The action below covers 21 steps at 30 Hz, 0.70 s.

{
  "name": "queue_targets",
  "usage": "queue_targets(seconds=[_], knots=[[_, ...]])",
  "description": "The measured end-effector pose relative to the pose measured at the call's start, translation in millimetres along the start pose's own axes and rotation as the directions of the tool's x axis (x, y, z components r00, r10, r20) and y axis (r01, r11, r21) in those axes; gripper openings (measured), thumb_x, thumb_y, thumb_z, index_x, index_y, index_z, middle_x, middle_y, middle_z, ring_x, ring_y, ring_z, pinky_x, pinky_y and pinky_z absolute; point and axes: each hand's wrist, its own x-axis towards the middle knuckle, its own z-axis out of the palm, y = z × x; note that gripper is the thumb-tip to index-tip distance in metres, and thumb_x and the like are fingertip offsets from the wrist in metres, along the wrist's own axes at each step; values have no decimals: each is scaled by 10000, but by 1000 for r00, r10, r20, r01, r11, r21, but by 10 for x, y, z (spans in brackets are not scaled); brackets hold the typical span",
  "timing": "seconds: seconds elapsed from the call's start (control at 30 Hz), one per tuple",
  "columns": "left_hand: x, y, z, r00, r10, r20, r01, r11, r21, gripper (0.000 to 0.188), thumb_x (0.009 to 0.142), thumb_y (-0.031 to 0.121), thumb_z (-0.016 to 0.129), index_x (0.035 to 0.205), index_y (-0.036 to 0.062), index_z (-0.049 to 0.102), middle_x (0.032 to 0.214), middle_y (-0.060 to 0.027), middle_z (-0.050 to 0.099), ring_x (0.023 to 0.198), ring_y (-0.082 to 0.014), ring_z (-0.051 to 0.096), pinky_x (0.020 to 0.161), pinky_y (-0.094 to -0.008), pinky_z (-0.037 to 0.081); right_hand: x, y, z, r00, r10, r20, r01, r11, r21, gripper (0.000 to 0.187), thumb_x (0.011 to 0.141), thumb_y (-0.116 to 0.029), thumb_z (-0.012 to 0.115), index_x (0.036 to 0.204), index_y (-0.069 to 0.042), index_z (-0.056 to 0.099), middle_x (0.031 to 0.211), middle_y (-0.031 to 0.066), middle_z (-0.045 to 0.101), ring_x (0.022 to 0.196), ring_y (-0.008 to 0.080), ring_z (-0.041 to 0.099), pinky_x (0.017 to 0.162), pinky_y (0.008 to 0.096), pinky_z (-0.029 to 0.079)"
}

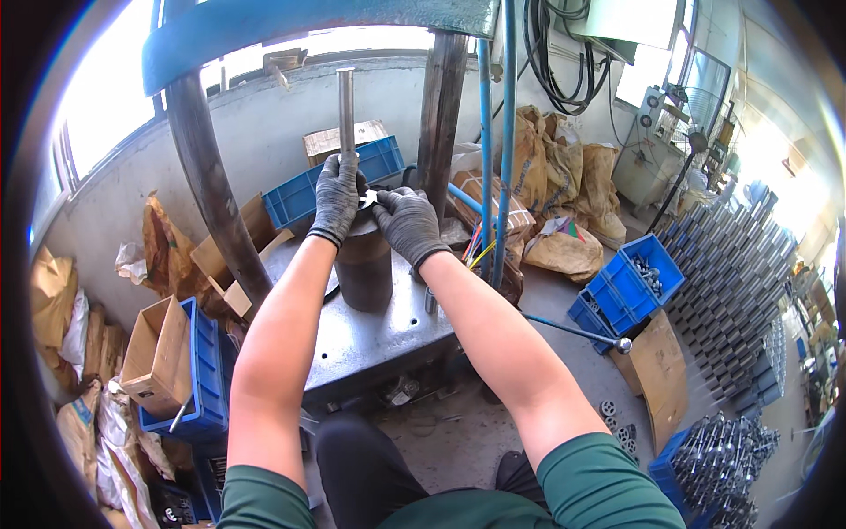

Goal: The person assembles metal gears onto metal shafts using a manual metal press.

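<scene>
Concrete walls and bright windows close off the far side of this workshop, and a grey steel press table (370,339) fills the middle of my view, framed by 2 dark upright columns under a blue crossbeam (308,26). On that table stands a squat dark cylinder block (363,264).

My left hand (337,198), in a dark knit glove, is wrapped around the lower end of a steel tube (346,110), fingers closed tight on it. That tube stands upright over the block, its long axis vertical, open top end pointing up toward the crossbeam.

My right hand (405,222), gloved the same, rests on the top of the block just beside the tube. Its fingers are curled and pinch a small bright metal piece (369,199) that sits between my 2 hands; I cannot tell its exact shape.

Behind my hands lies a blue plastic crate (304,198). More blue crates (627,286) with small parts sit on the floor to my right, near rows of stacked steel tubes (736,282). To my left, a cardboard box (157,353) leans in another blue bin.
</scene>
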Motion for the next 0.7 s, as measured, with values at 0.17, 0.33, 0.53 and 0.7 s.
queue_targets(seconds=[0.17, 0.33, 0.53, 0.7], knots=[[-175, -24, 37, 941, 249, -228, -302, 922, -241, 375, 1059, 423, 591, 1044, 49, 569, 698, -3, 559, 568, -101, 541, 521, -266, 459, 47, -21, -1, 999, -32, 11, 32, 999, -44, 263, 893, -302, 727, 1103, -163, 802, 1078, 46, 762, 1052, 321, 653, 894, 444, 544], [-133, 215, 33, 876, 290, -387, -450, 780, -435, 461, 1038, 509, 587, 973, 56, 527, 652, 1, 535, 465, -88, 489, 421, -240, 413, 37, 4, -40, 1000, -22, -10, 23, 998, 64, 301, 857, -244, 785, 1124, -104, 794, 1037, 93, 769, 1003, 325, 665, 904, 433, 547], [-93, 401, 112, 944, 87, -317, -246, 826, -508, 495, 1040, 569, 559, 960, 84, 499, 706, -38, 561, 557, -166, 593, 515, -314, 552, 49, -81, -99, 999, 48, 24, -48, 998, 36, 467, 863, -317, 780, 1291, -143, 713, 1047, 104, 774, 1040, 328, 673, 911, 476, 516], [26, 453, 192, 955, 52, -294, -193, 858, -475, 413, 1074, 485, 492, 938, 94, 502, 607, -27, 542, 459, -147, 540, 443, -302, 499, 60, -106, -107, 997, 54, 57, -54, 999, -7, 379, 869, -307, 768, 1211, -145, 743, 1055, 88, 774, 1000, 355, 664, 920, 459, 553]])
